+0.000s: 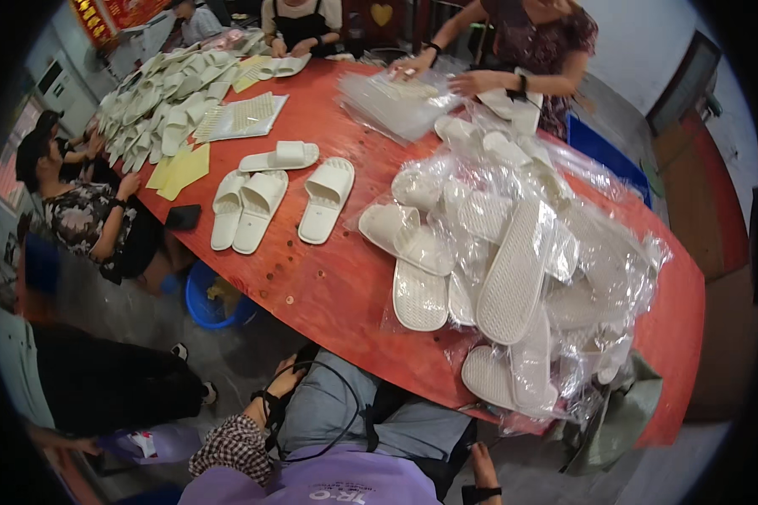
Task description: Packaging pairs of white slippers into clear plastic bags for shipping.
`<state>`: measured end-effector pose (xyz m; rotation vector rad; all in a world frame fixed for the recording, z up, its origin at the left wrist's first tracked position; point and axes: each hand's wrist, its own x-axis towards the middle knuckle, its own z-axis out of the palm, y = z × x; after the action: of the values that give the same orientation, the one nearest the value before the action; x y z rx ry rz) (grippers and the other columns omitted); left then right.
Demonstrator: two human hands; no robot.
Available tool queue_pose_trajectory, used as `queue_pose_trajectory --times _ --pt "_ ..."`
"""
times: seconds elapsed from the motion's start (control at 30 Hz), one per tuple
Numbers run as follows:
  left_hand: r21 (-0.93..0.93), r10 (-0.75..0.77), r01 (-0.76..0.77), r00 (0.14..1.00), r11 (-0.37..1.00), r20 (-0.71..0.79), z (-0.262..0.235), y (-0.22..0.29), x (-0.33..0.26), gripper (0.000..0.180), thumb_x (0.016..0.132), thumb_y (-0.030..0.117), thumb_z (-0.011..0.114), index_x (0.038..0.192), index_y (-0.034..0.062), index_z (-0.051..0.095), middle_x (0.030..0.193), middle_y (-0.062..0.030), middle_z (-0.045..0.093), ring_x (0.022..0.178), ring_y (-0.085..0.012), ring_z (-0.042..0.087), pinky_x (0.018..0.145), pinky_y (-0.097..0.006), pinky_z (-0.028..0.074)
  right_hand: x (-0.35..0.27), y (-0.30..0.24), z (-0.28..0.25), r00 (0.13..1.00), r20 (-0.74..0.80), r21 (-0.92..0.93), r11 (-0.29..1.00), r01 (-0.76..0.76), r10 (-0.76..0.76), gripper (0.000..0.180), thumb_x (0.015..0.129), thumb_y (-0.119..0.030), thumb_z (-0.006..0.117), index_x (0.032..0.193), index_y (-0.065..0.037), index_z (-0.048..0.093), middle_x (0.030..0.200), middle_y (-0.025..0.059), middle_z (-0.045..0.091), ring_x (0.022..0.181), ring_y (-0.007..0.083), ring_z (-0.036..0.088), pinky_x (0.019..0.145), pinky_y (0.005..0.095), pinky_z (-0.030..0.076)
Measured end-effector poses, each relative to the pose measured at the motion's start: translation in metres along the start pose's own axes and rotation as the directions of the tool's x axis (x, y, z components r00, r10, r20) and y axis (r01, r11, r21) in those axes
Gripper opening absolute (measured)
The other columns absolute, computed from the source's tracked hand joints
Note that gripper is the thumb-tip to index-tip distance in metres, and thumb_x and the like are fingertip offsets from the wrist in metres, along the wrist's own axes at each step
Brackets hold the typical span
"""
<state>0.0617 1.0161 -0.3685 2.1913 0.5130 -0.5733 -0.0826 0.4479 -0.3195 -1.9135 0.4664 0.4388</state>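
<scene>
While bagged slippers lie on red table, left hand at waist, right hand low.

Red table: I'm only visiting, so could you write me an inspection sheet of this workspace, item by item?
Surface: long red table, bare in the near middle.
Job's things: pile of white slippers in clear bags on the right; four loose white slippers to its left.
Clutter: yellow sheets, small flat black object, rows of slippers at the far end, stack of clear bags.
Hands: left hand on grey cloth below the table edge; right hand low, off the table; grip unclear for both.
Cables: black cord looping over the grey cloth.
Surroundings: other people around the table; blue basin on the floor.
</scene>
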Motion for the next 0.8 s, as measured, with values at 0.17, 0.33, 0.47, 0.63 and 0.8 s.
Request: queue_pose_trajectory --times 0.17,0.33,0.47,0.63,0.8 --pt "-0.063 -0.025 0.027 0.999 0.998 0.040 -0.007 0.009 -0.037 0.065 0.087 0.035 0.061 0.141 0.0059 0.040 0.142 -0.0327 0.034 0.135 -0.0430 0.029 0.110 -0.043 0.029 0.025 -0.012 -0.016 0.969 0.005 0.079 0.966 -0.246 0.246 0.057 0.090 -0.040 0.061 0.126 0.002 0.049 0.116 0.0193 0.059 0.111 0.0273 0.057 0.088 0.0366 0.046" --pt "-0.085 -0.068 0.067 0.998 0.994 -0.011 0.004 0.001 -0.040 0.066 0.087 0.041 0.061 0.141 0.0092 0.041 0.147 -0.0302 0.024 0.136 -0.0447 0.027 0.111 -0.044 0.028 0.025 -0.058 -0.032 0.966 0.058 -0.114 0.963 -0.246 0.253 0.054 0.092 -0.034 0.058 0.130 0.002 0.046 0.116 0.0181 0.058 0.110 0.0264 0.056 0.091 0.0365 0.046" --pt "0.024 -0.121 0.121 0.993 0.992 0.006 0.002 0.009 -0.040 0.064 0.087 0.042 0.060 0.141 0.0113 0.042 0.147 -0.0299 0.025 0.135 -0.0451 0.027 0.111 -0.044 0.027 -0.001 -0.089 -0.042 0.949 0.078 -0.250 0.927 -0.279 0.306 0.052 0.094 -0.030 0.055 0.133 0.002 0.044 0.116 0.0172 0.058 0.108 0.0257 0.056 0.094 0.0365 0.045" --pt "-0.066 -0.142 0.145 0.989 0.987 0.050 -0.015 0.039 -0.054 0.061 0.088 0.039 0.059 0.139 0.0105 0.044 0.147 -0.0305 0.025 0.136 -0.0449 0.026 0.111 -0.044 0.027 -0.072 -0.104 -0.025 0.901 0.055 -0.324 0.861 -0.392 0.431 0.050 0.096 -0.024 0.052 0.137 0.001 0.041 0.117 0.0160 0.057 0.107 0.0248 0.056 0.097 0.0364 0.045" --pt "-0.244 -0.083 0.112 0.989 0.963 0.125 -0.035 0.034 -0.099 0.055 0.094 0.037 0.053 0.139 0.0061 0.044 0.146 -0.0241 0.032 0.133 -0.0400 0.034 0.110 -0.041 0.030 -0.072 -0.188 -0.017 0.961 0.210 -0.118 0.981 -0.156 0.178 0.036 0.088 -0.021 0.063 0.114 0.001 0.053 0.091 0.0092 0.061 0.079 0.0163 0.057 0.068 0.0317 0.049"
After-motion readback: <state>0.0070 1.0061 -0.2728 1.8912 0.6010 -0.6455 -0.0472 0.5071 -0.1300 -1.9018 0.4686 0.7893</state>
